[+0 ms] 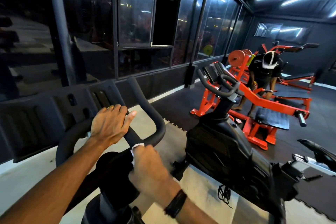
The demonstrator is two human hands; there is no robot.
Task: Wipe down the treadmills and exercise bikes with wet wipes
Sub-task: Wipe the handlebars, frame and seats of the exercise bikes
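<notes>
- The handlebar (pixel 145 107) of the near exercise bike (pixel 109 178) is serving as the landmark.
- The left hand (pixel 109 123) is lying over the handlebar's middle bar, fingers curling over the far side, thumb stretching along the bar; a ring is showing on one finger.
- The right hand (pixel 147 163) is sitting just behind the handlebar's centre junction, fingers clamping on a white wet wipe (pixel 137 146).
- The wipe is peeking out at the fingertips, touching the bar; the rest is lying hidden inside the fist.
- A black band is circling the right wrist.
- A second bike (pixel 227 142) is standing right of the handlebar; beyond it, a person (pixel 263 76) is bending over an orange machine (pixel 254 100).
</notes>
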